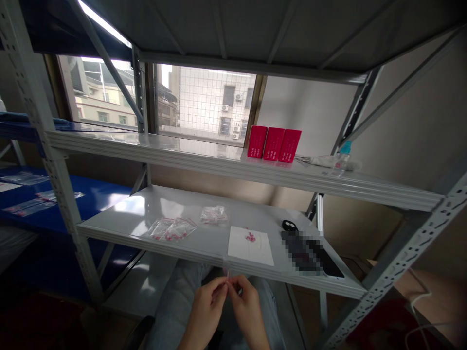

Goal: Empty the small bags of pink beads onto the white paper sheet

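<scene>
My left hand (210, 297) and my right hand (243, 293) meet in front of the shelf edge, above my lap. Thumbs and fingers of both are pinched together on a small clear plastic bag (225, 266) with a pinkish tint, which rises blurred from between the fingertips. Just beyond them, a white sheet of paper (251, 253) lies on the lower shelf with a little pile of small pink-red pieces (250, 236) on it. To the left lie clear zip bags (175, 229) with pink-red pieces inside. Behind these is a stack of clear zip bags (213, 214).
A pixelated dark object (301, 250) and a black phone-like slab (330, 262) lie on the right of the lower shelf (146, 204). The upper shelf (189, 154) carries three red boxes (274, 144) and a blue-capped bottle (344, 154). A metal post (54, 160) stands left.
</scene>
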Demonstrator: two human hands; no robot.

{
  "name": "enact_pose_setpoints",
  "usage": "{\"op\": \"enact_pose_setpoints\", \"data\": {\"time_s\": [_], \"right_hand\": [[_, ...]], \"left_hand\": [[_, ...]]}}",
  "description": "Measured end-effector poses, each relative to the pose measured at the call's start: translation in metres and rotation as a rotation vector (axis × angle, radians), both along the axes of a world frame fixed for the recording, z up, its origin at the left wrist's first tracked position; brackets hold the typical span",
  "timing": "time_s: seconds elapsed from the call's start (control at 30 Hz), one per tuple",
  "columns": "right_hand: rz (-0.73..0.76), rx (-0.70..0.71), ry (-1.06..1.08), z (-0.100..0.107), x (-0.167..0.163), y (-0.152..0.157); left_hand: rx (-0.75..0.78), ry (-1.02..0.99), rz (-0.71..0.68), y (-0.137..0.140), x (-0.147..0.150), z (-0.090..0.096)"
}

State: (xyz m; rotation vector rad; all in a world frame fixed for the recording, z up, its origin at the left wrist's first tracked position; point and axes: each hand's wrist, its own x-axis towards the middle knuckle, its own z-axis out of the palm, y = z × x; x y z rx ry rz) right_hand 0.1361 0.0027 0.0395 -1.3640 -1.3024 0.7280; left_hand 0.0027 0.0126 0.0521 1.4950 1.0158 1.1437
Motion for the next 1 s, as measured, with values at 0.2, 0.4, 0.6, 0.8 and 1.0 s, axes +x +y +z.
{"op": "enact_pose_setpoints", "data": {"time_s": [0.2, 0.4, 0.6, 0.8, 1.0], "right_hand": [[0.006, -0.03, -0.057, -0.011, -0.005, 0.004], [0.167, -0.084, 0.1, -0.004, -0.006, 0.001], [0.233, -0.157, 0.327, -0.003, -0.002, 0.001], [0.085, -0.139, 0.331, -0.012, -0.012, 0.004], [-0.088, -0.058, 0.092, -0.044, -0.023, 0.011]], "left_hand": [[-0.02, 0.008, 0.011, 0.008, -0.004, -0.003], [-0.131, -0.071, -0.105, 0.014, -0.015, -0.006], [-0.133, -0.022, -0.137, 0.011, -0.015, -0.005], [0.182, 0.341, 0.081, 0.008, -0.012, -0.006], [0.224, 0.635, 0.086, 0.015, -0.017, -0.026]]}}
